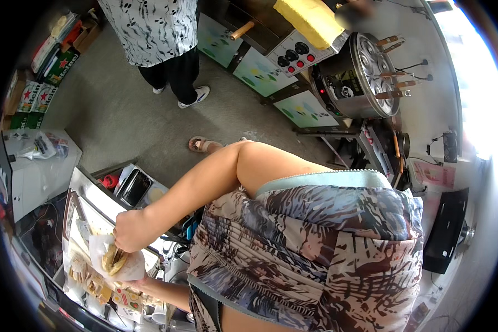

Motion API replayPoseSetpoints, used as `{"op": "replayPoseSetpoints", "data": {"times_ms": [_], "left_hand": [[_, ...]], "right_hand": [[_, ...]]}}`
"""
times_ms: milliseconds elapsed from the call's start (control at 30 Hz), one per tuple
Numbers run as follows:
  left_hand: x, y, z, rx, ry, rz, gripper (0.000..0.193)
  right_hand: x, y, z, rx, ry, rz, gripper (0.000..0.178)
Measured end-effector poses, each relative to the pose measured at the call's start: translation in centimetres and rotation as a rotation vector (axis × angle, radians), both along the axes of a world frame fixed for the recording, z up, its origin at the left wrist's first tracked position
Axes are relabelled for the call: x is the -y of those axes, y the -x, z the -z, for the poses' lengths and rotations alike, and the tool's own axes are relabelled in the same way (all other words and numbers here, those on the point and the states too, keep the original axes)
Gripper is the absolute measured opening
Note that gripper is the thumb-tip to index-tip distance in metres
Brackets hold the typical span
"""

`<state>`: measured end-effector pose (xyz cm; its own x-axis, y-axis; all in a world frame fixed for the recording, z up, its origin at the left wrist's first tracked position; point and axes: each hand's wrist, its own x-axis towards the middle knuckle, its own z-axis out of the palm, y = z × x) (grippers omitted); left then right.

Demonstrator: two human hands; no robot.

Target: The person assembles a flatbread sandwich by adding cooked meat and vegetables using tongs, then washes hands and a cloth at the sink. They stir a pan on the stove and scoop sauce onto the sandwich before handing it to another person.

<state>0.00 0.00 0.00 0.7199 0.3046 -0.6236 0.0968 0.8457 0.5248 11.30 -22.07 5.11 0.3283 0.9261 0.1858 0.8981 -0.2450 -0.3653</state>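
Note:
My left hand (136, 281) comes in low and holds white paper (102, 252) from beneath; its fingers are mostly hidden under the sheet. On the paper lies a split, browned flatbread bun (114, 260) with a dark filling. My right hand (131, 229) is closed like a fist at the upper edge of the bun. Its fingertips are turned away, so what they grip, if anything, is hidden. Beyond the paper, a knife-like tool (81, 213) with a dark handle lies on the pale work surface (98, 200).
Wrapped items and paper bags (88, 279) crowd the counter below. A white chest (41, 177) stands at left, with beer cartons (39, 97) beyond. At the top, another person (155, 33) stands near an oven (293, 61). A round steel cooker (359, 77) with wooden-handled strainers is at upper right.

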Motion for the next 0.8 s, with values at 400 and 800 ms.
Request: {"op": "replayPoseSetpoints", "data": {"times_ms": [400, 800], "left_hand": [[1.5, 3.0, 0.3, -0.014, -0.015, -0.087, 0.064], [3.5, -0.6, 2.7, 0.013, -0.039, 0.035, 0.063]], "right_hand": [[0.4, 1.2, 0.3, 0.044, -0.031, 0.039, 0.019], [-1.8, 0.8, -1.3, 0.049, 0.150, 0.010, 0.019]]}}
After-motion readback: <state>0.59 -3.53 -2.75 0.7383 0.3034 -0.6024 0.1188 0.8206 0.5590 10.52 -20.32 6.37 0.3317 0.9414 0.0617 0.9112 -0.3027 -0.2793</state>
